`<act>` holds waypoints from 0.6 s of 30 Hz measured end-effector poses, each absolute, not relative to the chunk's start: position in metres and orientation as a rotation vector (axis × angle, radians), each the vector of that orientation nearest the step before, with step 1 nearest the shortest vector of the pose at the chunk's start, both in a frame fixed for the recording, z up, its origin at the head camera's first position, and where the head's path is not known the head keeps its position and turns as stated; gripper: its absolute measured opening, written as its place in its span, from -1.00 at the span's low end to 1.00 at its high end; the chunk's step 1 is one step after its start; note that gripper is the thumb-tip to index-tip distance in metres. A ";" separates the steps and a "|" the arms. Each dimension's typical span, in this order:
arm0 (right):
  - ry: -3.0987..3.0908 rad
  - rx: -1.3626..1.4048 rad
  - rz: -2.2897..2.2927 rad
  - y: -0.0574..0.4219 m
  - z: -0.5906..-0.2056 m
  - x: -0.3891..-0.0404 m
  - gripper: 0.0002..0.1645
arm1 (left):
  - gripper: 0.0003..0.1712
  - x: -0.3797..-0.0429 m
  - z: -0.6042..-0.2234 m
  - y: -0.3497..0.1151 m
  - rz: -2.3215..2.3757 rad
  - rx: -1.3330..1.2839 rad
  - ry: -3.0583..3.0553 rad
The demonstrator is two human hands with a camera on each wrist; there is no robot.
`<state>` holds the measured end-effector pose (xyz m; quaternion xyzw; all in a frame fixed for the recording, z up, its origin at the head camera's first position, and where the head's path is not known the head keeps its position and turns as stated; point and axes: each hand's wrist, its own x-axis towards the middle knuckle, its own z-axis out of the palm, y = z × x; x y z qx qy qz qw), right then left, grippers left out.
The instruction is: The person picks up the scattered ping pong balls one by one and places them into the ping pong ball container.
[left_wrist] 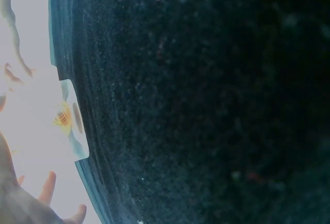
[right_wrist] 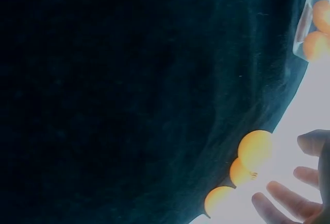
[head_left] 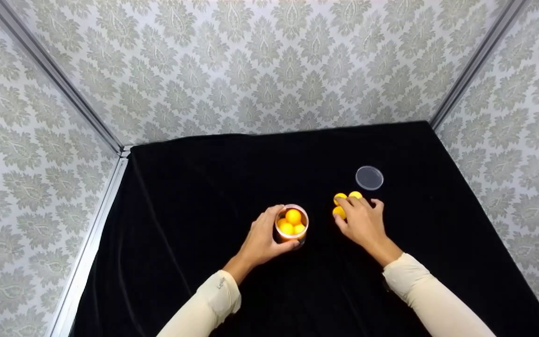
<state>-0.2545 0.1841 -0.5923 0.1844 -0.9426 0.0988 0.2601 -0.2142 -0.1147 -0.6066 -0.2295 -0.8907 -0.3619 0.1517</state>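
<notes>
A clear round jar (head_left: 299, 240) with several orange table tennis balls (head_left: 293, 216) inside stands near the middle of the black cloth. Around its left side curls my left hand (head_left: 261, 239), gripping it with the thumb in front and fingers behind. Three more orange balls (head_left: 355, 194) lie close together on the cloth to the right. My right hand (head_left: 364, 223) reaches over them, its fingers spread. In the right wrist view, fingers (right_wrist: 289, 199) appear apart from the loose balls (right_wrist: 255, 151). Glare washes out much of the left wrist view, where the jar (left_wrist: 77, 131) shows only partly.
A clear round lid (head_left: 369, 178) lies flat beyond the loose balls. Black cloth (head_left: 213, 182) covers the table. Patterned wall panels (head_left: 269, 70) with metal frame bars (head_left: 477, 63) enclose its back and sides.
</notes>
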 end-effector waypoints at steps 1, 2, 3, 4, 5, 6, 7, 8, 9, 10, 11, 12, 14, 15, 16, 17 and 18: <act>-2.564 0.497 0.262 0.185 -0.593 -0.255 -0.53 | 0.07 -0.214 -0.607 -0.115 -1.041 -0.659 -2.554; -2.574 0.495 0.256 0.186 -0.594 -0.255 -0.52 | 0.07 -0.214 -0.607 -0.115 -1.041 -0.659 -2.552; -2.587 0.493 0.251 0.186 -0.594 -0.255 -0.51 | 0.07 -0.214 -0.606 -0.115 -1.043 -0.658 -2.550; -2.597 0.490 0.245 0.187 -0.595 -0.255 -0.50 | 0.07 -0.214 -0.606 -0.115 -1.045 -0.660 -2.544; -2.608 0.489 0.241 0.188 -0.595 -0.254 -0.50 | 0.07 -0.214 -0.606 -0.115 -1.043 -0.659 -2.543; -2.616 0.488 0.240 0.188 -0.596 -0.254 -0.49 | 0.07 -0.214 -0.607 -0.115 -1.043 -0.662 -2.537; -2.623 0.487 0.237 0.189 -0.597 -0.254 -0.49 | 0.07 -0.214 -0.607 -0.115 -1.045 -0.669 -2.528; -2.629 0.487 0.233 0.190 -0.597 -0.254 -0.49 | 0.07 -0.215 -0.607 -0.115 -1.046 -0.672 -2.523; -2.636 0.485 0.230 0.190 -0.598 -0.254 -0.49 | 0.07 -0.215 -0.607 -0.115 -1.045 -0.677 -2.520; -2.642 0.484 0.228 0.191 -0.599 -0.254 -0.49 | 0.07 -0.215 -0.608 -0.115 -1.046 -0.680 -2.521; -2.648 0.483 0.226 0.191 -0.600 -0.254 -0.49 | 0.07 -0.215 -0.608 -0.115 -1.049 -0.680 -2.529; -2.649 0.483 0.222 0.191 -0.600 -0.254 -0.49 | 0.07 -0.215 -0.608 -0.115 -1.054 -0.679 -2.536; -2.651 0.484 0.219 0.192 -0.602 -0.254 -0.48 | 0.07 -0.215 -0.607 -0.115 -1.064 -0.673 -2.556; -2.652 0.486 0.218 0.192 -0.603 -0.254 -0.49 | 0.07 -0.214 -0.607 -0.116 -1.066 -0.669 -2.566; -2.652 0.488 0.219 0.192 -0.603 -0.254 -0.49 | 0.07 -0.214 -0.607 -0.116 -1.069 -0.663 -2.576; -2.650 0.490 0.221 0.192 -0.604 -0.254 -0.49 | 0.07 -0.214 -0.606 -0.116 -1.071 -0.661 -2.581; -2.648 0.492 0.222 0.192 -0.605 -0.254 -0.49 | 0.07 -0.214 -0.606 -0.116 -1.071 -0.660 -2.583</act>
